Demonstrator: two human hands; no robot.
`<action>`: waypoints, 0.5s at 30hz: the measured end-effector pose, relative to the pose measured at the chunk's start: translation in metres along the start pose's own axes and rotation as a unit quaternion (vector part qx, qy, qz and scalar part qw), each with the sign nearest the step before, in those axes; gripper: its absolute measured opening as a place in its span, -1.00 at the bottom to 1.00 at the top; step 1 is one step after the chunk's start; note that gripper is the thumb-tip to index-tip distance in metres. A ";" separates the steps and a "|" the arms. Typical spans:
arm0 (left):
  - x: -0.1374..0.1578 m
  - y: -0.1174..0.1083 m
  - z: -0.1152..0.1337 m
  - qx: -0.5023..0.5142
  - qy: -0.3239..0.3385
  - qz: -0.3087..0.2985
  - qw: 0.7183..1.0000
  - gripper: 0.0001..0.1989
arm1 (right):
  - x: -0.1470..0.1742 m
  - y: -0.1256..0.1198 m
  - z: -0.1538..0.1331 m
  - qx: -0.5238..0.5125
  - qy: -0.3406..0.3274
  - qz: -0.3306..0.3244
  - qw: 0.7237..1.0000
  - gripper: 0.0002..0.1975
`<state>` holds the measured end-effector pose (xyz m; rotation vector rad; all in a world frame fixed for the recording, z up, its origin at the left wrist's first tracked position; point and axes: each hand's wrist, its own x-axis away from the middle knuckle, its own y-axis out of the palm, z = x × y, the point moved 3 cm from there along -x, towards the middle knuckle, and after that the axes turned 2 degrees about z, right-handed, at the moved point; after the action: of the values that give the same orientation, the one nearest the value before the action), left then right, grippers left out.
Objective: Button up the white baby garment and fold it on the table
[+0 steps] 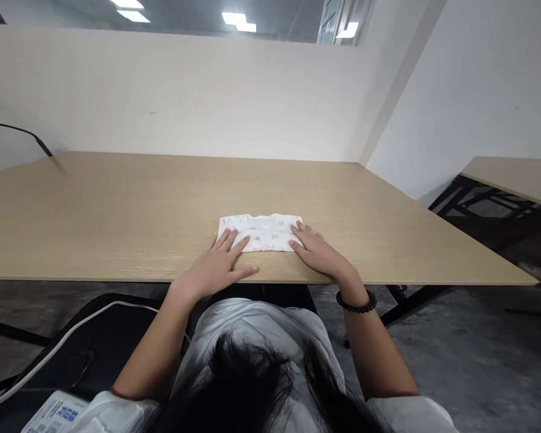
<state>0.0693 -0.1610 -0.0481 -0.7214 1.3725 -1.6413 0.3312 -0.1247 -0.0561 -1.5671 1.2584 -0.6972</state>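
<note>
Folded printed cloth point(261, 232) lying flat on wooden table point(117, 216), near front edge. Left hand point(220, 264) pressing its left end, fingers splayed flat; right hand point(313, 249) lying open on right end w/ beaded bracelet point(356, 304). Print too small to read; cloth's near corners hiding under fingers.

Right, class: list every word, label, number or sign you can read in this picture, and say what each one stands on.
Nothing can be read for certain.
White and blue printed packet at the lower left: blue lettering, too blurred to read.
Small folded white cloth with pale printed motifs on the light wooden table, under both hands: little pictures only, no words visible.
Black bead bracelet on the right wrist: no marking.
</note>
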 end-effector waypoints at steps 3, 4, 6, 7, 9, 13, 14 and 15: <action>-0.005 -0.012 -0.010 0.002 -0.050 0.046 0.998 -0.13 | -0.004 -0.016 0.000 0.004 0.009 0.047 0.999 -0.38; -0.009 -0.018 -0.014 0.003 -0.067 0.060 0.996 -0.18 | -0.008 -0.023 0.001 0.008 0.017 0.060 0.998 -0.40; -0.023 -0.033 -0.027 0.006 -0.098 0.066 0.993 -0.29 | -0.017 -0.036 0.005 0.029 0.055 0.074 0.995 -0.47; -0.032 -0.040 -0.034 0.008 -0.118 0.059 0.991 -0.34 | -0.023 -0.041 0.007 0.044 0.082 0.076 0.993 -0.50; -0.053 -0.051 -0.051 0.002 -0.165 0.028 0.986 -0.44 | -0.037 -0.046 0.009 0.072 0.127 0.077 0.986 -0.58; -0.090 -0.056 -0.075 0.098 -0.159 -0.022 0.982 -0.64 | -0.060 -0.040 0.008 0.052 0.153 0.077 0.984 -0.79; -0.094 -0.055 -0.080 0.129 -0.159 -0.014 0.979 -0.67 | -0.064 -0.037 0.008 0.038 0.153 0.080 0.984 -0.83; -0.097 -0.053 -0.085 0.152 -0.158 -0.003 0.976 -0.70 | -0.066 -0.035 0.008 0.025 0.152 0.085 0.984 -0.85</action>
<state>0.0300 -0.0337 -0.0074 -0.7645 0.8720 -1.6133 0.3316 -0.0599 -0.0179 -1.3273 1.5650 -0.8727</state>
